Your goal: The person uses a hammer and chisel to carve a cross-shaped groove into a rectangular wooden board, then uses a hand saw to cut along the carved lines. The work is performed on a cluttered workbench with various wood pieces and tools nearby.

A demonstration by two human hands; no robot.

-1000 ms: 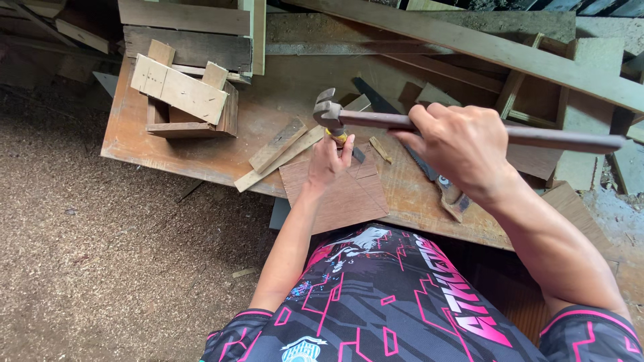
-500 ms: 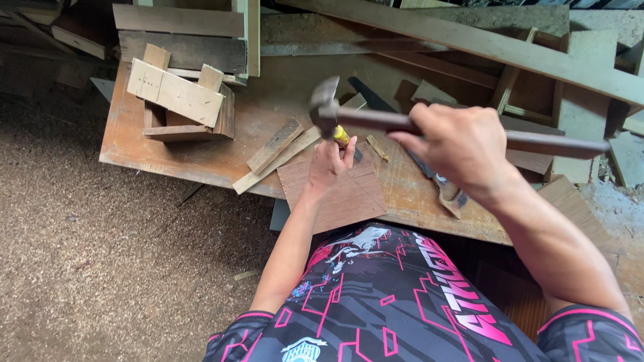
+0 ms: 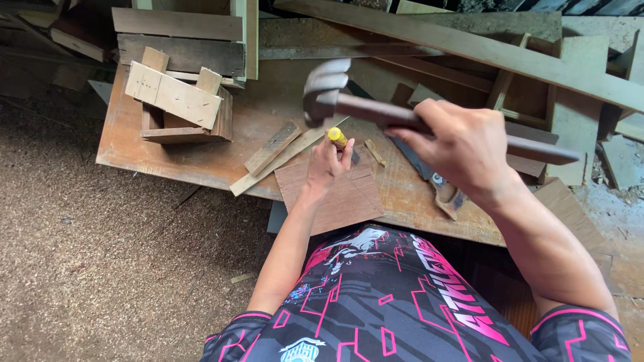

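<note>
Woodworking shop: scrap planks (image 3: 463,47), sawdust floor (image 3: 100,255)

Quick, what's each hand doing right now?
Left hand: closed on a yellow-handled tool, upright on the board.
Right hand: closed on a raised hammer.

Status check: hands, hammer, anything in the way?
Right hand grips hammer, raised. Left hand holds yellow-handled tool upright on small board. Wood strips alongside, not blocking.

my shirt (image 3: 396,302) is black with grey angular shapes and pink lines. at twelve o'clock my left hand (image 3: 329,164) pinches a yellow handle (image 3: 337,136); the hammer (image 3: 376,110) is brown-handled, grey-headed.
</note>
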